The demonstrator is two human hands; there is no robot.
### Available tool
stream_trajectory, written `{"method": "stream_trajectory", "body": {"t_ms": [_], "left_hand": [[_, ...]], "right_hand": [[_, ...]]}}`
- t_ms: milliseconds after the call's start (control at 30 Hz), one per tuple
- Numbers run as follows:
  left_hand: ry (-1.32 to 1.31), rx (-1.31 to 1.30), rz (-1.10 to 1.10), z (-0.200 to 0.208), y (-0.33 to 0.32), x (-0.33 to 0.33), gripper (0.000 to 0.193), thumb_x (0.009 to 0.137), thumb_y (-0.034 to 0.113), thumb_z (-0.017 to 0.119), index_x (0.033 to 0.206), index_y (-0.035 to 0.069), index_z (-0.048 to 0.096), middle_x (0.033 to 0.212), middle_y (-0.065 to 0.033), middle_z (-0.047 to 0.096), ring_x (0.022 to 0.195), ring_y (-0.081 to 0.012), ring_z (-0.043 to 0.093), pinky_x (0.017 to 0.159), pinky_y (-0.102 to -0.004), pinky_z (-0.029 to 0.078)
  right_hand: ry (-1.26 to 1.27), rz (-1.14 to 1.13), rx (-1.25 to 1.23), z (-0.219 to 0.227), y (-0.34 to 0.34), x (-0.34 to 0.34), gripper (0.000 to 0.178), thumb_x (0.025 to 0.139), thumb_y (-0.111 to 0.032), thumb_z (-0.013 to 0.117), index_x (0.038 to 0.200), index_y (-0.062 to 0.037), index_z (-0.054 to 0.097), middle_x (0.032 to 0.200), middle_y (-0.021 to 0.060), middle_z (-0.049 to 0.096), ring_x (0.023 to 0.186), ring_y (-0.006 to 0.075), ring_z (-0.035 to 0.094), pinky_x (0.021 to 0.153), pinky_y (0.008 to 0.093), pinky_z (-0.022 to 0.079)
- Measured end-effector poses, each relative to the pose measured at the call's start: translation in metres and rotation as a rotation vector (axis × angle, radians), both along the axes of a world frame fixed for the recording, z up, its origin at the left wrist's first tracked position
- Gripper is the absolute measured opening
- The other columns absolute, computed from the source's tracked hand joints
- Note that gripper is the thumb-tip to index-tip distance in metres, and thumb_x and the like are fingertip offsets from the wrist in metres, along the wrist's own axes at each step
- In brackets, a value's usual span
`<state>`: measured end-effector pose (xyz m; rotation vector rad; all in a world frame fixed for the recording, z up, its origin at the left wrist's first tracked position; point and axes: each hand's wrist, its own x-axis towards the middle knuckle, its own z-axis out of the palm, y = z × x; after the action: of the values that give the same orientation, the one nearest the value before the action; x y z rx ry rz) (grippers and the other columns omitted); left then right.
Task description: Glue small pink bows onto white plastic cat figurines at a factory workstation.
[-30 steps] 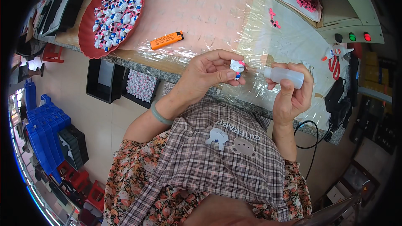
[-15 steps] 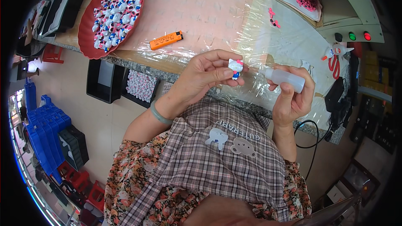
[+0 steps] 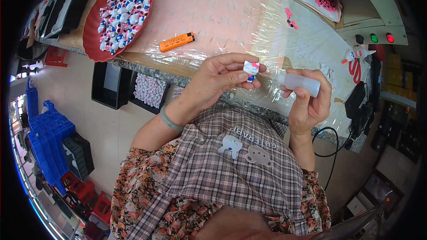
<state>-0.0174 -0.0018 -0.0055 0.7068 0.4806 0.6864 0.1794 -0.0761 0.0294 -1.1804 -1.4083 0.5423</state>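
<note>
Between the thumb and fingers of my left hand [image 3: 219,78] is a small white cat figurine [image 3: 251,68] with a pink bow and a blue body. A translucent white squeeze bottle [image 3: 300,84] lies in the grip of my right hand [image 3: 312,102]. Its narrow tip points left at the figurine and ends close to its side; whether they touch I cannot tell. Both hands are held over the table's near edge.
A red scalloped bowl [image 3: 86,31] full of similar figurines stands at the left. An orange lighter [image 3: 177,42] lies on the plastic-covered table [image 3: 213,13]. Pink parts [image 3: 289,14], red-handled scissors [image 3: 355,71] and a glue bottle [image 3: 358,53] are at the right. A black tray [image 3: 165,95] of small pieces sits below the edge.
The squeeze bottle in my right hand has moved slightly left, its tip nearer the figurine. The figurine has turned a little in my left fingers.
</note>
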Motion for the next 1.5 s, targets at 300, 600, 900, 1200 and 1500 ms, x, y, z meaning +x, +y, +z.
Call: {"method": "stream_trajectory", "body": {"t_ms": [300, 600, 900, 1200, 1500], "left_hand": [[-0.002, 0.008, -0.02, -0.001, 0.003, 0.002, 0.035, 0.09, 0.007, 0.06, 0.124, 0.002, 0.056, 0.118, -0.0184, 0.063, 0.094, -0.0199, 0.068, 0.083, -0.0309, 0.057], [0.14, 0.131, 0.081, -0.006, 0.006, 0.001, 0.034, 0.09, 0.003, 0.059, 0.123, 0.0, 0.056, 0.116, -0.018, 0.063, 0.094, -0.0215, 0.067, 0.08, -0.0282, 0.055], [0.168, 0.134, 0.069, -0.018, 0.008, 0.007, 0.033, 0.09, 0.003, 0.059, 0.123, 0.0, 0.056, 0.115, -0.0157, 0.063, 0.094, -0.0209, 0.067, 0.081, -0.0287, 0.055], [0.189, 0.167, 0.064, -0.022, 0.003, 0.008, 0.033, 0.09, 0.004, 0.059, 0.123, 0.0, 0.056, 0.116, -0.0156, 0.063, 0.094, -0.021, 0.067, 0.081, -0.0297, 0.055], [0.18, 0.17, 0.051, -0.025, 0.014, 0.009, 0.033, 0.091, 0.003, 0.058, 0.124, 0.0, 0.055, 0.116, -0.0152, 0.063, 0.094, -0.0208, 0.066, 0.083, -0.03, 0.054]], "right_hand": [[0.215, -0.023, 0.065, -0.003, 0.008, 0.002, 0.03, 0.092, -0.009, 0.061, 0.115, 0.0039, 0.048, 0.093, 0.0209, 0.066, 0.065, 0.0154, 0.061, 0.056, 0.0234, 0.05], [0.586, -0.097, -0.12, -0.017, 0.025, 0.043, 0.027, 0.084, 0.001, 0.064, 0.105, -0.0018, 0.047, 0.092, 0.0093, 0.059, 0.074, 0.0153, 0.06, 0.06, 0.0269, 0.05], [0.307, -0.195, -0.454, -0.051, 0.073, 0.096, 0.022, 0.084, -0.004, 0.064, 0.105, -0.0031, 0.057, 0.088, 0.0036, 0.059, 0.073, 0.0091, 0.056, 0.065, 0.0206, 0.044], [-0.517, -0.32, -0.243, -0.048, 0.117, 0.086, 0.015, 0.08, -0.012, 0.067, 0.092, -0.0035, 0.066, 0.085, 0.0131, 0.062, 0.078, 0.031, 0.061, 0.071, 0.038, 0.048], [-0.712, -0.313, -0.3, -0.047, 0.126, 0.082, 0.017, 0.081, -0.015, 0.067, 0.094, -0.0033, 0.065, 0.09, 0.0132, 0.062, 0.081, 0.0349, 0.061, 0.071, 0.043, 0.048]]}}
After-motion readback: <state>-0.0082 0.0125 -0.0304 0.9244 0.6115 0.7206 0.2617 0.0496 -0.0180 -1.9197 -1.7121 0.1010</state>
